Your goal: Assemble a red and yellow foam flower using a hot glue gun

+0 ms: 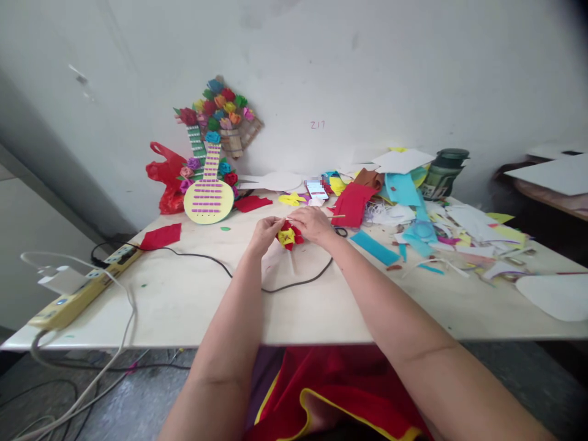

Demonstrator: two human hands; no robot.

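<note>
Both hands meet over the middle of the white table, around a small red and yellow paper flower [287,236]. My left hand [266,234] is closed, its fingertips pinched at the flower's upper left edge. My right hand [313,225] is closed too, fingertips bent inward above the flower, close to the left fingertips. What exactly the fingertips pinch is too small to tell. A thin stick [338,216] points out to the right of my right hand. A pale strip [293,263] lies below the flower.
A yellow lute-shaped craft [209,201], paper flowers and a red bag [172,177] stand back left. Power strip [87,288] lies left; a black cable crosses before the hands. Phone [316,189], crepe paper [374,247], scraps and a bottle [443,174] lie right.
</note>
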